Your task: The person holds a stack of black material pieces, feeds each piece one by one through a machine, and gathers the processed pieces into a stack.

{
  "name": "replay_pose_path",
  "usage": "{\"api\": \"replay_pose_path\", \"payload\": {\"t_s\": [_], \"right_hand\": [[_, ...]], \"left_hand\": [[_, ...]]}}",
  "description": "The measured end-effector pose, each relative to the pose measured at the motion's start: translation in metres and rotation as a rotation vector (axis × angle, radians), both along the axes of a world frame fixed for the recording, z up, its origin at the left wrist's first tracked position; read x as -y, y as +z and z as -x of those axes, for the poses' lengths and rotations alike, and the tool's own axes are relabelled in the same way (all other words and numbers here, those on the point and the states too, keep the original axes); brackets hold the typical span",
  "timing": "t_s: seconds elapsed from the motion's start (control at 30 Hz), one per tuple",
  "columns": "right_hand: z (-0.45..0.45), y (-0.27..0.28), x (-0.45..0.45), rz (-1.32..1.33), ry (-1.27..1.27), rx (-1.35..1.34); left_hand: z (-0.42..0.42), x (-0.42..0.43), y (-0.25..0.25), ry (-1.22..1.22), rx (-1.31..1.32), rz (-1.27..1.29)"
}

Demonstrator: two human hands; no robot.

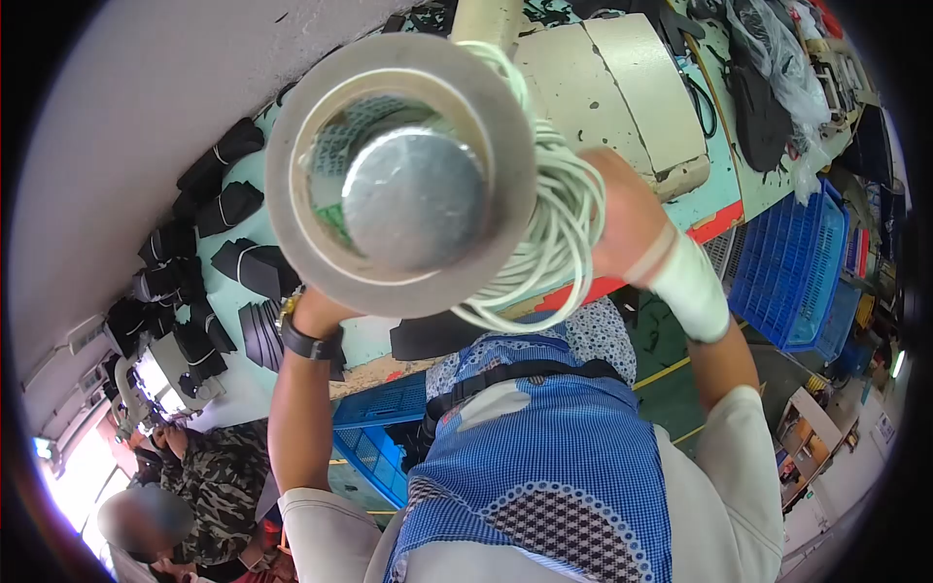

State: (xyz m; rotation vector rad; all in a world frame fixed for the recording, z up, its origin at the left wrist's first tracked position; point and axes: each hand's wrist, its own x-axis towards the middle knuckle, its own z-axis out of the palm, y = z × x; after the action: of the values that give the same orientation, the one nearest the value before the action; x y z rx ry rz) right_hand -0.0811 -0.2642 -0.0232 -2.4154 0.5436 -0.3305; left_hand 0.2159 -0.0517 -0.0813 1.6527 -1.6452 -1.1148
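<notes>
A large roll of tape (pixel 292 185) sits around a post with a round silver top (pixel 416 199), close below the camera. A thick bundle of white cord loops (pixel 559 228) hangs beside it on the right. My left hand (pixel 326 309), with a watch and a dark band at the wrist, reaches under the roll, which hides its fingers. Close to the loops is my right hand (pixel 622 216), smeared by motion, its fingers mostly covered. A white wrap covers that wrist. Near my left hand lie flat black pieces (pixel 260 335) and a tied black bundle (pixel 251 268).
A worn cream machine (pixel 622 92) stands on the pale green table (pixel 724 199). More tied black bundles (pixel 199 325) lie at the left. Blue crates (pixel 789 267) stand at the right. Another person (pixel 219 486) in camouflage sits at the lower left.
</notes>
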Motion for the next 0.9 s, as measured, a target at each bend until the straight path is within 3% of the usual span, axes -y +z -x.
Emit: {"api": "replay_pose_path", "payload": {"t_s": [0.03, 0.07, 0.13, 0.23, 0.33, 0.4, 0.43, 0.5, 0.57, 0.63, 0.67, 0.7, 0.77, 0.8, 0.9], "right_hand": [[-0.011, -0.006, 0.011, 0.05, 0.065, -0.09], [-0.011, -0.01, 0.015, -0.052, 0.068, 0.007], [0.003, 0.037, 0.023, -0.539, -0.091, -0.114], [0.041, 0.107, 0.033, 0.125, -0.261, 0.052], [0.041, 0.061, 0.039, 0.132, -0.223, 0.031], [0.031, 0.027, 0.017, 0.266, -0.199, 0.035], [0.016, 0.014, -0.001, 0.404, -0.187, 0.046], [0.004, 0.002, -0.032, 0.17, -0.164, 0.122], [-0.015, -0.011, -0.04, 0.146, -0.15, 0.187], [-0.025, -0.014, -0.035, 0.065, -0.302, 0.019], [-0.025, -0.014, -0.024, 0.279, -0.405, 0.088], [-0.023, -0.011, -0.025, 0.288, -0.399, 0.093], [-0.016, -0.003, -0.034, -0.091, -0.369, 0.171], [-0.01, -0.004, -0.044, -0.23, -0.276, 0.09], [-0.005, -0.01, -0.052, -0.068, -0.314, 0.13]], "left_hand": [[0.006, 0.003, 0.0, -0.055, 0.191, 0.074], [0.013, 0.005, 0.0, -0.097, 0.375, 0.151], [0.015, -0.011, -0.003, 0.07, 0.036, -0.08], [0.024, -0.042, -0.001, 0.321, -0.473, -0.43], [0.061, -0.036, 0.024, 0.109, 0.18, -0.489], [0.062, -0.097, -0.033, 0.12, 0.21, -0.198], [0.068, -0.091, -0.025, 0.172, 0.112, -0.231], [0.069, -0.076, 0.002, 0.272, -0.002, -0.28], [0.058, -0.085, 0.005, 0.358, -0.112, -0.31], [0.043, -0.069, 0.051, 0.369, -0.365, -0.744], [0.038, -0.072, 0.057, 0.368, -0.465, -0.699], [0.037, -0.073, 0.06, 0.414, -0.609, -0.603], [0.043, -0.055, 0.075, 0.399, -0.646, -0.581], [0.047, -0.047, 0.071, 0.385, -0.526, -0.534], [0.054, -0.01, 0.07, 0.367, -0.405, -0.556]]}}
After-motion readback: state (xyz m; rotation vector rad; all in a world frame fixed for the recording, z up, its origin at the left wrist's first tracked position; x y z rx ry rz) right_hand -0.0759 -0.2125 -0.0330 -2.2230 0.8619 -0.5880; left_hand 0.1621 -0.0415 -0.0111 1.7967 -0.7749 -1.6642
